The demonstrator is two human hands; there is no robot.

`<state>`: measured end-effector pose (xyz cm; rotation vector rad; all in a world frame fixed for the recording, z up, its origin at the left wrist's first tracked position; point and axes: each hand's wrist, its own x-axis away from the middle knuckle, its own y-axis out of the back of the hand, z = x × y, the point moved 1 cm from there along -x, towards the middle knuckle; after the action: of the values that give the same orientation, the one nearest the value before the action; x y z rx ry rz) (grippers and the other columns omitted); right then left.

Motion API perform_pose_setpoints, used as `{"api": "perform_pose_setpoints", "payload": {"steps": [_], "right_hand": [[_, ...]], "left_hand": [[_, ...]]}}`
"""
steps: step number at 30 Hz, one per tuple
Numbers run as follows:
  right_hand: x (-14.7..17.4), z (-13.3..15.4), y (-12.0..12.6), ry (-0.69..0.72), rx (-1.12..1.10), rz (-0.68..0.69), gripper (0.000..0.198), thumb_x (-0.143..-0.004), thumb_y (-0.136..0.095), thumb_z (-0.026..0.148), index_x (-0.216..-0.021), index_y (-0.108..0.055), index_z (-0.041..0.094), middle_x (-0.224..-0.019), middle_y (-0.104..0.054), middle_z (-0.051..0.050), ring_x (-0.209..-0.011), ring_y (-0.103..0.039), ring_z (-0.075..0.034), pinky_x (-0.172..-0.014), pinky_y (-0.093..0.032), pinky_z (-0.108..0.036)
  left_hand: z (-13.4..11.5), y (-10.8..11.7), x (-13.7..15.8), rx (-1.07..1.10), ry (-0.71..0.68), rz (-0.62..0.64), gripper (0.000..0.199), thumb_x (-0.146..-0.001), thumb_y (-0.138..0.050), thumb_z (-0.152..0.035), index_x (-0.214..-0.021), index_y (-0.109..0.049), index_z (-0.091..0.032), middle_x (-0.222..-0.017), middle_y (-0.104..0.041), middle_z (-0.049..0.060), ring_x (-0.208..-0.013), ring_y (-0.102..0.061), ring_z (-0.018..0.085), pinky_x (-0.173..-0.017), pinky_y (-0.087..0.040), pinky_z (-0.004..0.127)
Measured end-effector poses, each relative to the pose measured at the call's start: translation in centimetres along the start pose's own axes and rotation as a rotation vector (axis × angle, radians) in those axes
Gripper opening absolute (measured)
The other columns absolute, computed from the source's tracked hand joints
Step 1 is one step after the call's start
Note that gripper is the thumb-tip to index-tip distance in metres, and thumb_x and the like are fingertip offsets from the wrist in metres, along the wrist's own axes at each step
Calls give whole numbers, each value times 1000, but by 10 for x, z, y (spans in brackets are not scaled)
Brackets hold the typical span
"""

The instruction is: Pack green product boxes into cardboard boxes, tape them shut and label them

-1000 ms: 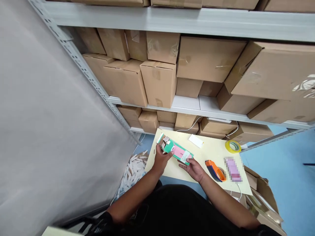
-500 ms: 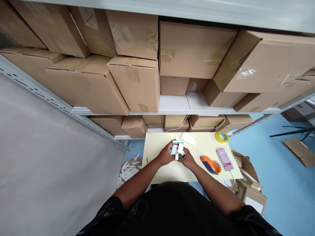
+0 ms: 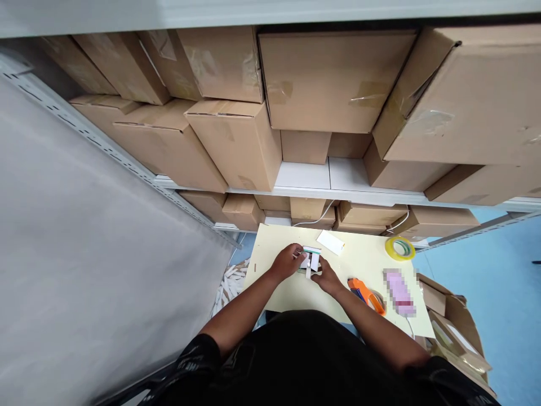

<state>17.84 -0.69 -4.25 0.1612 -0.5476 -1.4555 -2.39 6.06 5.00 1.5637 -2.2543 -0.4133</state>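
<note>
Between my hands, low over the pale table (image 3: pixel 279 290), is a small white and green carton (image 3: pixel 315 261) with its flaps standing partly open toward me. My left hand (image 3: pixel 287 261) holds its left side, the thumb pressing on a side flap. On the right side, my right hand (image 3: pixel 328 276) grips the carton with its fingers bent around the edge. A narrow white flap points down toward my body. What lies inside the carton is too small to make out. A flat white box (image 3: pixel 331 242) lies on the table just beyond my hands.
An orange tape dispenser (image 3: pixel 368 297), a blurred pink item (image 3: pixel 399 292) and a yellow tape roll (image 3: pixel 399 248) lie on the table's right side. Shelves full of cardboard boxes (image 3: pixel 338 79) rise ahead. White scraps (image 3: pixel 230 285) lie at left, open cartons (image 3: pixel 454 316) at right.
My left thumb has come over the carton's top, onto a side flap. The flaps lie more inward, and the carton is tilted differently. The whole view has shifted slightly.
</note>
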Motion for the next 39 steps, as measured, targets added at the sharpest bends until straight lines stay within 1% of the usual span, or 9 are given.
{"api": "perform_pose_setpoints", "payload": {"steps": [4,9,12,15,21,26,31,35,39], "right_hand": [[7,24,9,-4,-103,-7,80,-81,-66,38,-156,-40,27,-138,-56,-9,-109,-63,-26,-99,-53,-44],[2,55,7,-162,-10,-124,79,-81,-71,52,-150,-48,22,-143,-54,-16,-101,-67,-27,-91,-55,-41],[-4,71,5,-143,75,-148,64,-78,-74,44,-135,-59,21,-125,-66,-13,-106,-66,-28,-90,-54,-38],[-5,81,7,-108,87,-140,47,-80,-68,37,-124,-66,21,-110,-72,-9,-104,-67,-28,-87,-54,-36],[7,71,17,-215,-121,-132,50,-85,-53,33,-134,-61,27,-113,-74,-4,-92,-71,-21,-79,-57,-33],[10,50,10,-226,-266,-148,54,-82,-50,30,-135,-59,24,-112,-72,-5,-96,-70,-23,-78,-60,-35],[9,44,5,-125,-97,-282,65,-84,-52,27,-148,-41,24,-129,-64,-9,-89,-69,-22,-86,-59,-42],[9,57,12,170,248,-342,45,-80,-55,17,-124,-62,22,-127,-58,-12,-116,-58,-30,-104,-50,-49],[10,68,17,315,379,-222,41,-81,-53,10,-118,-66,21,-115,-61,-12,-115,-56,-32,-107,-48,-51]], "left_hand": [[-12,-3,-20,-164,40,-67,23,-92,-59,-39,-77,-56,-22,-72,-60,-4,-70,-57,16,-67,-42,28],[-9,-8,-28,-215,96,-196,12,-86,-63,-25,-81,-53,-23,-76,-58,-5,-68,-55,14,-66,-41,27],[-9,-8,-22,-220,-37,-108,5,-86,-62,-21,-89,-60,-23,-100,-63,-1,-78,-60,13,-76,-48,27],[-12,-5,-17,-274,-48,18,21,-83,-70,-30,-102,-64,-24,-119,-61,2,-88,-64,16,-81,-51,29],[-18,9,-18,-378,28,146,28,-82,-68,-27,-110,-65,-23,-121,-60,4,-94,-66,18,-84,-52,29],[-18,8,-15,-405,25,163,41,-76,-77,-42,-110,-64,-23,-120,-62,6,-97,-66,24,-84,-53,34],[-16,6,-19,-285,4,161,29,-77,-67,-20,-106,-67,-20,-119,-66,8,-98,-66,24,-87,-52,33],[-7,17,-11,-215,-48,95,35,-77,-55,-8,-106,-68,-21,-114,-67,7,-100,-64,23,-93,-52,35],[-4,26,2,-400,-211,3,34,-80,-55,-8,-106,-72,-21,-114,-64,9,-115,-55,28,-104,-46,43]]}}
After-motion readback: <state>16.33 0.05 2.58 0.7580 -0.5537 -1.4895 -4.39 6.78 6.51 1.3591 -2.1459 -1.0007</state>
